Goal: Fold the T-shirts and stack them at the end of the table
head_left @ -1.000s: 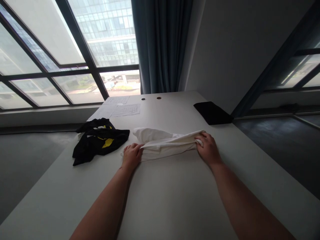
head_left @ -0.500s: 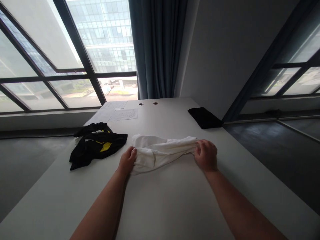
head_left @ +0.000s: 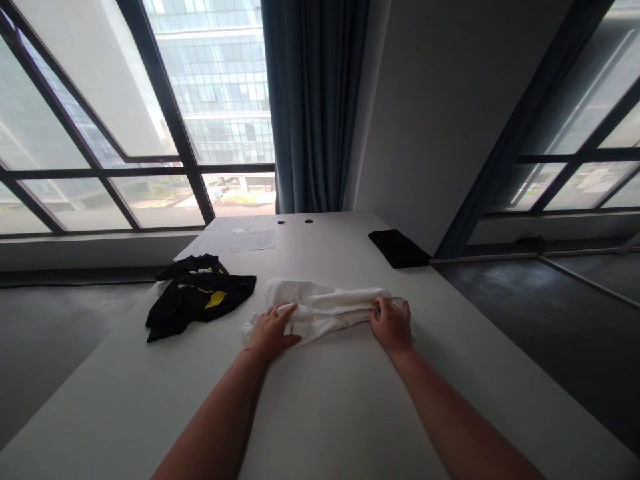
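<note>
A white cloth garment point(head_left: 325, 308) lies bunched in a long strip across the table in front of me; its kind cannot be made out. My left hand point(head_left: 273, 332) rests on its left end, fingers spread and thumb apart, with a crumpled bit of cloth showing beyond the wrist side. At the right end my right hand point(head_left: 393, 325) has its fingers curled into the fabric and grips it. Part of the cloth sticks out past the right fingers.
A crumpled black garment with yellow patches point(head_left: 197, 300) lies to the left on the white table point(head_left: 330, 413). Papers point(head_left: 250, 240) are at the back left, and a flat black item point(head_left: 399, 249) is near the right edge. Two round holes are at the far end.
My left hand has loosened from its grip and now lies spread on the cloth. My right hand has moved left, inward along the strip. The cloth is more bunched, and the view has tilted up slightly.
</note>
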### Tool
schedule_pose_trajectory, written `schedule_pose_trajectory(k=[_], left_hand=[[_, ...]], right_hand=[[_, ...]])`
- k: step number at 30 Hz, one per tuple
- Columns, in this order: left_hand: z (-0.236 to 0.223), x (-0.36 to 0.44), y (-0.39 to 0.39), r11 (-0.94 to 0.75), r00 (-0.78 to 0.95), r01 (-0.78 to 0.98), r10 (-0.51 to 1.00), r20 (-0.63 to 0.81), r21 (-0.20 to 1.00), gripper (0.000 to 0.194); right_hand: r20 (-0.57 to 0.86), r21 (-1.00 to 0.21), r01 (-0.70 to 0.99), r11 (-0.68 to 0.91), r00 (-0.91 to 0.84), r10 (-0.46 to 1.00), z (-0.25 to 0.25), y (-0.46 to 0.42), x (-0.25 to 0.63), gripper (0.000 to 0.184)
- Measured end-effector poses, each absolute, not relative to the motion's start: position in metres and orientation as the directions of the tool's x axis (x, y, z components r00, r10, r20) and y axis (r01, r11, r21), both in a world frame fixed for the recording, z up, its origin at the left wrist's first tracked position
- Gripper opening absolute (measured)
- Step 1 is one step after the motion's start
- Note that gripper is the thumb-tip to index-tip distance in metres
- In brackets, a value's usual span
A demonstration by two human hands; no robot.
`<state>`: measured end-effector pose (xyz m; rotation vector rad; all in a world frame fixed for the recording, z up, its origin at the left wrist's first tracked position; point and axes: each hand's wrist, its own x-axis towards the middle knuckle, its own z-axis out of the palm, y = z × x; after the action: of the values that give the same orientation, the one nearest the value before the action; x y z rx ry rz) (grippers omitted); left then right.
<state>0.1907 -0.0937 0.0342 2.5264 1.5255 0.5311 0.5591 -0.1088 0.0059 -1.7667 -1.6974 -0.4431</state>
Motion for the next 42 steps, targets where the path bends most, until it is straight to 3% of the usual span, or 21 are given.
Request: schedule_pose_trajectory(k=[3,7,11,14,18,22,25,30,34,36,38,42], left_hand=[[0.037,0.195,-0.1,-0.388,0.344,0.869,0.92,0.189,0.307,0.087],[0.041,0.2,-0.114,-0.433,0.368,0.833,0.899,0.24,0.346,0.074],[0.036,0.216,-0.144,-0.613,0.542,0.704,0.79,0.287,0.358,0.063],[0.031,0.223,-0.165,-0.689,0.615,0.591,0.721,0.318,0.419,0.071],[0.028,0.199,-0.167,-0.583,0.508,0.628,0.809,0.296,0.516,0.089],[0.021,0.155,-0.152,-0.617,0.613,0.627,0.767,0.188,0.476,0.099],[0.016,0.142,-0.149,-0.623,0.64,0.64,0.756,0.136,0.45,0.107],[0.021,0.17,-0.165,-0.531,0.488,0.736,0.846,0.216,0.419,0.067],[0.026,0.192,-0.174,-0.615,0.498,0.688,0.786,0.366,0.386,0.031],[0.026,0.197,-0.174,-0.66,0.533,0.64,0.751,0.391,0.395,0.018],[0.025,0.2,-0.175,-0.675,0.555,0.598,0.738,0.385,0.432,0.018],[0.026,0.199,-0.177,-0.662,0.61,0.534,0.732,0.303,0.526,0.057]], right_hand=[[0.664,-0.122,0.988,0.099,0.008,0.747,0.014,-0.125,0.545,0.016],[0.671,-0.067,0.946,0.318,-0.193,0.716,0.02,-0.153,0.51,0.041],[0.626,-0.125,0.783,0.609,-0.413,0.661,0.017,-0.172,0.475,0.065],[0.571,-0.234,0.652,0.721,-0.508,0.645,0.014,-0.176,0.464,0.07],[0.494,-0.367,0.626,0.688,-0.496,0.714,0.015,-0.178,0.464,0.052],[0.406,-0.382,0.646,0.661,-0.525,0.748,0.018,-0.184,0.465,0.023],[0.417,-0.376,0.651,0.66,-0.517,0.747,0.019,-0.187,0.465,0.019],[0.447,-0.504,0.536,0.677,-0.509,0.736,0.035,-0.218,0.458,0.014],[0.468,-0.561,0.434,0.705,-0.536,0.703,0.033,-0.264,0.453,0.021],[0.539,-0.547,0.425,0.721,-0.481,0.692,0.022,-0.275,0.459,0.021],[0.589,-0.578,0.479,0.66,-0.314,0.744,0.01,-0.271,0.474,0.023],[0.508,-0.735,0.59,0.333,0.154,0.847,-0.004,-0.238,0.531,0.029]])
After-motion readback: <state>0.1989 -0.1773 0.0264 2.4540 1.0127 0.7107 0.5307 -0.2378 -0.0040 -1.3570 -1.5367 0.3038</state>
